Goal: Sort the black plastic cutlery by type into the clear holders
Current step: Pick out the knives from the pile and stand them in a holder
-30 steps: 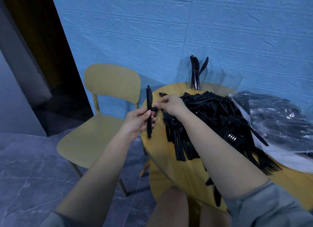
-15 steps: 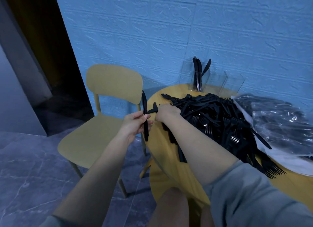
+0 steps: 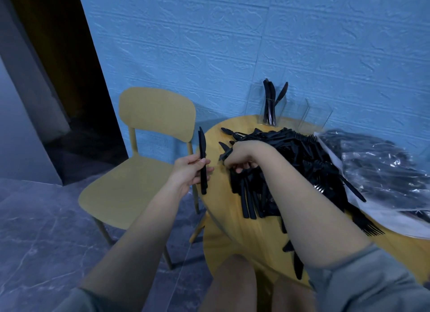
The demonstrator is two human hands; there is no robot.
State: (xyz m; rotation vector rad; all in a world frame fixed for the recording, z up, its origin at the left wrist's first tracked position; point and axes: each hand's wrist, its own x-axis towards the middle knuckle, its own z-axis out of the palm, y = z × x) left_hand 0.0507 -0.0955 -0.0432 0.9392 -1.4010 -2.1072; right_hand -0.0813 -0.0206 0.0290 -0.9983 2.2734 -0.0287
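Both hands are busy at the near-left edge of the round table (image 3: 216,239). Furthest left, the left hand (image 3: 188,172) is curled round a small bundle of black knives (image 3: 202,160), held upright just off the table rim; it seems to serve as a collecting hand, so that several go to the holder in one trip. Beside it, close but not touching, the right hand (image 3: 239,158) is knuckles-up on the edge of the cutlery pile (image 3: 290,158), fingers bent down among the handles. It looks to be picking out another knife, though what it grips I cannot tell. The pile mixes knives, forks and spoons across the tabletop, most of it still unsorted. Behind it, against the blue wall, stand the clear holders (image 3: 290,111): the left one has a few knives standing in it, and those to its right look bare. Far right lies a crumpled plastic bag (image 3: 377,162), probably the cutlery's packaging.
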